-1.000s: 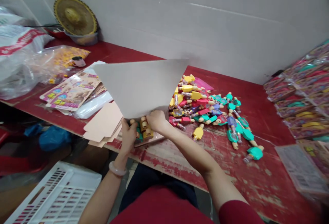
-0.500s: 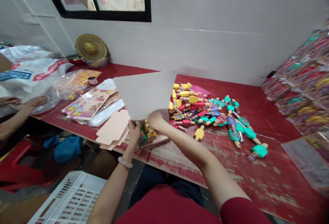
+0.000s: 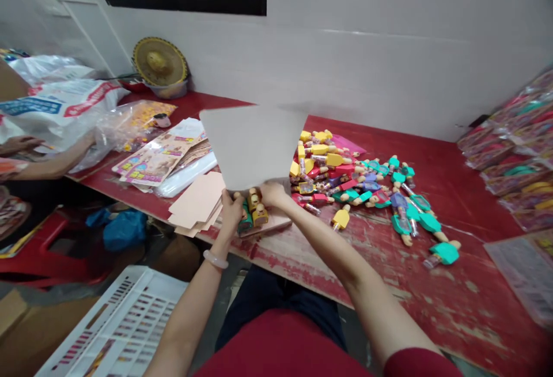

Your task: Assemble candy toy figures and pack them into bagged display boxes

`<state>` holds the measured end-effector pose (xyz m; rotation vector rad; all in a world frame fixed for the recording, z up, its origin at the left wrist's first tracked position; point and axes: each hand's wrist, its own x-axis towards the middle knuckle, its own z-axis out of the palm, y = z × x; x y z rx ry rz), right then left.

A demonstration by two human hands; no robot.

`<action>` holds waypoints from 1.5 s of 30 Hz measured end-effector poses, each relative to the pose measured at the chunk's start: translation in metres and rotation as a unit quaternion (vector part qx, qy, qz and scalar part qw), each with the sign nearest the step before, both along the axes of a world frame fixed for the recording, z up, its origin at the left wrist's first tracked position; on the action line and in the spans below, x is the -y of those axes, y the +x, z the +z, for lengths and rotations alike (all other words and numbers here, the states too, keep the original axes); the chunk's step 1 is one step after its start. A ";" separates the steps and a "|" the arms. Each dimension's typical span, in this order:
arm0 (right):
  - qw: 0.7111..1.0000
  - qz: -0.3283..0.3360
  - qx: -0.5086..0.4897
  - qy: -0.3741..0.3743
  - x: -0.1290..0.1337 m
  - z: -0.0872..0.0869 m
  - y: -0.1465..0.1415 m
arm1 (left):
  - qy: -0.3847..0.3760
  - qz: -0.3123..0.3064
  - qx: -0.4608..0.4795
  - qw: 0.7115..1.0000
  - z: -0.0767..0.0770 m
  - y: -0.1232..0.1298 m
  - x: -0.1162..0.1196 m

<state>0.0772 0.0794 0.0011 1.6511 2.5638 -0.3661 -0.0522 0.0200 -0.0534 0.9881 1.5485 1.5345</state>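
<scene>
A large pale board (image 3: 254,146) stands tilted up in front of me, with yellow and green pieces (image 3: 259,213) at its foot. My left hand (image 3: 232,210) is closed at the board's lower left corner, beside the green piece. At the lower right of the board is my right hand (image 3: 273,193), its fingers curled in behind the yellow pieces; what they hold is hidden. Right of the board lies a pile of yellow, red, purple and green toys (image 3: 332,172) with clear tubes.
Pink cards (image 3: 196,204) and printed sheets (image 3: 158,161) lie left on the red table (image 3: 345,273). Farther left are plastic bags (image 3: 64,100) and a person's arm (image 3: 56,161). A white crate (image 3: 142,319) stands below; bagged goods (image 3: 514,158) are stacked right.
The view has shifted, so most things appear slightly lower right or higher. More of the yellow and green pieces shows between my hands. The other person's arm has reached farther over the plastic bag.
</scene>
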 end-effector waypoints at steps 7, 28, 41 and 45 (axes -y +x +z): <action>0.979 -0.177 -0.056 0.081 0.018 -0.037 0.113 | 0.071 0.049 -0.054 0.995 0.009 -0.008 0.008; 0.995 -0.021 -0.086 0.035 0.085 0.030 0.191 | 0.158 -0.344 -0.658 0.651 0.031 -0.002 0.002; 0.969 0.222 0.103 -0.029 0.033 0.021 0.049 | 0.148 -0.352 -0.605 0.699 0.036 0.002 0.004; 0.986 0.140 0.085 -0.043 0.012 0.021 0.052 | 0.145 -0.360 -0.568 0.726 0.042 0.003 0.005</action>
